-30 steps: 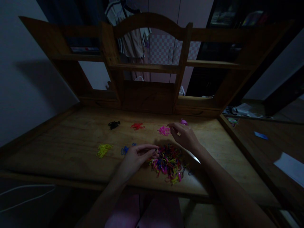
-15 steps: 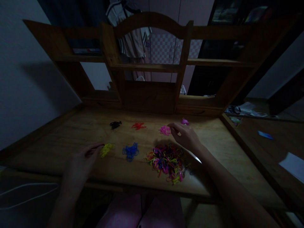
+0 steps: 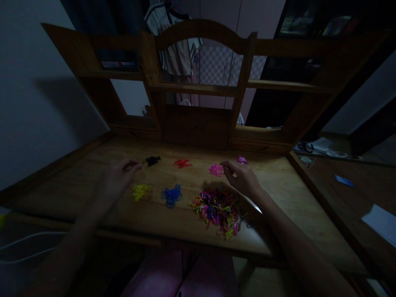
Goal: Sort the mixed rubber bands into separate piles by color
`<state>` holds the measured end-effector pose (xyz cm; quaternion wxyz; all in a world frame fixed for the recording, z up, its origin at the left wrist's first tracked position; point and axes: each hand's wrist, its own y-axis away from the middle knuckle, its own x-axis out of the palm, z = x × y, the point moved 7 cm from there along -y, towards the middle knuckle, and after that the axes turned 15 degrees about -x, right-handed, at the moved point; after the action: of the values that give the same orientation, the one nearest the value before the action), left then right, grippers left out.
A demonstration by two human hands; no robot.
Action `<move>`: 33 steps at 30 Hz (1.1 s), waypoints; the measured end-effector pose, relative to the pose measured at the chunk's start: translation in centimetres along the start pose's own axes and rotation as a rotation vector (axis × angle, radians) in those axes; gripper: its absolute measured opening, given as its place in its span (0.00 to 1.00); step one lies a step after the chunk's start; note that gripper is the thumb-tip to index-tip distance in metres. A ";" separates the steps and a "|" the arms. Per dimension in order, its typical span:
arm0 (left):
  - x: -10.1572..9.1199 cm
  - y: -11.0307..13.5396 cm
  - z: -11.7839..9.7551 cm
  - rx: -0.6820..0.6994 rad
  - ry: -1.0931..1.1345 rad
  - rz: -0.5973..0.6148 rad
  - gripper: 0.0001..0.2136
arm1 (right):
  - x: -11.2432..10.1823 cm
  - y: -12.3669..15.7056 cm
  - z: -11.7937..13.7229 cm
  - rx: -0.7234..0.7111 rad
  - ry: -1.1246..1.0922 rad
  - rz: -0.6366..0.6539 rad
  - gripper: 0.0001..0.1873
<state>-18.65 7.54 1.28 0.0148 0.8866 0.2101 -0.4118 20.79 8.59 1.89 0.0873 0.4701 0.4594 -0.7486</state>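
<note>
Small rubber bands lie sorted by colour on the wooden desk (image 3: 93,181): a black pile (image 3: 152,161), a red pile (image 3: 183,163), a pink pile (image 3: 215,170), a yellow pile (image 3: 140,192) and a blue pile (image 3: 172,195). A larger mixed heap (image 3: 218,210) sits nearer, right of the blue ones. My left hand (image 3: 122,175), blurred, pinches just left of the black pile; a dark speck shows by its fingertips. At the right edge of the pink pile my right hand (image 3: 241,177) is closed in a pinch, its contents hidden.
A wooden shelf unit (image 3: 198,86) rises along the back of the desk. Behind my right hand is a small pink-purple object (image 3: 241,160). A side surface on the right holds a blue card (image 3: 344,180) and white paper (image 3: 380,222).
My left hand has moved away from the yellow pile, up to beside the black pile. My right hand stays by the pink pile. The view has shifted slightly.
</note>
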 end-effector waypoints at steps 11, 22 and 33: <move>4.1 -1.1 -6.6 0.373 -0.206 -0.029 0.16 | -0.9 0.1 -0.6 0.006 -0.071 -0.075 0.12; 9.4 17.5 -13.8 0.493 0.222 0.403 0.07 | -1.0 -0.4 2.1 0.099 -0.723 0.221 0.10; 11.1 16.8 -11.9 0.303 0.327 0.321 0.06 | -0.1 1.9 4.1 -0.086 -0.655 0.738 0.11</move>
<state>2.81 -1.45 -1.45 -0.0869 0.9554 0.0027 -0.2821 19.33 4.32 1.33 0.5058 0.3376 0.2413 -0.7562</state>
